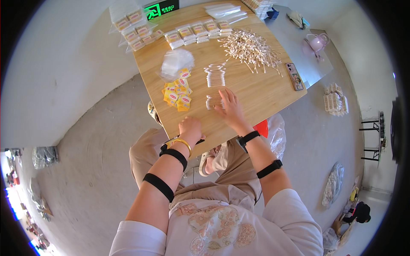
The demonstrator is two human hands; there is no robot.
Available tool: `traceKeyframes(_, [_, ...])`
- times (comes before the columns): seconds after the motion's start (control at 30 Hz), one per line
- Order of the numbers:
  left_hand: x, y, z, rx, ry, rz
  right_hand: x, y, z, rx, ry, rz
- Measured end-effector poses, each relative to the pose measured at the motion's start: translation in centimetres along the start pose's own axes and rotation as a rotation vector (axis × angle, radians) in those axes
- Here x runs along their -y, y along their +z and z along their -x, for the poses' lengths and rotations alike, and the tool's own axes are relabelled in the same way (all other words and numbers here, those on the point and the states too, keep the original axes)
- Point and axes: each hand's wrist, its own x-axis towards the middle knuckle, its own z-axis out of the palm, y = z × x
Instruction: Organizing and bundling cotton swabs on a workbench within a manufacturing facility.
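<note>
Cotton swabs lie in two neat rows in the middle of the wooden table (pixel 260 91): a longer row (pixel 215 77) and a shorter near row (pixel 213 102). My right hand (pixel 231 109) is over the right end of the near row, fingers stretched and apart, fingertips at the swabs. At the near table edge my left hand (pixel 191 127) is closed, knuckles up; whatever it may hold is hidden. Left of the rows lie yellow printed cards (pixel 177 94) and a stack of clear plastic bags (pixel 177 63). A loose heap of swabs (pixel 251 48) spreads at the far right.
Filled packs (pixel 198 30) line the far side, with more stacked packs (pixel 132 25) at the far left corner. Clear bags (pixel 224 13) lie at the back. A phone (pixel 294 77) rests near the right edge. Bundled swabs (pixel 335 100) sit on the floor to the right.
</note>
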Motion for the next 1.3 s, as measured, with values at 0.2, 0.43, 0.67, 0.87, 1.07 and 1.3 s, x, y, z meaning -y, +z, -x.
traceKeyframes(0.2, [1.2, 1.2, 0.5, -0.173, 0.127, 0.036, 0.1, 0.8, 1.4, 0.116, -0.006, 0.160])
traceKeyframes(0.43, [-1.0, -0.7, 1.4, -0.339, 0.177, 0.265, -1.4, -0.3, 2.0, 0.097, 0.018, 0.204])
traceKeyframes(0.67, [-0.7, 2.3, -4.6, -0.679, 0.194, -0.089, -1.5, -0.5, 1.7, 0.115, 0.038, 0.161])
traceKeyframes(0.87, [-1.7, 2.5, -5.2, -0.603, 0.204, -0.069, 0.0, 1.5, 1.2, 0.143, -0.004, 0.263])
traceKeyframes(1.07, [-1.1, 2.5, -5.1, -0.632, 0.250, -0.010, 1.0, 1.6, 1.0, 0.145, -0.007, 0.256])
traceKeyframes(1.3, [-1.8, 1.7, -4.9, -0.680, 0.357, -0.005, 0.4, 2.0, 1.3, 0.108, -0.013, 0.262])
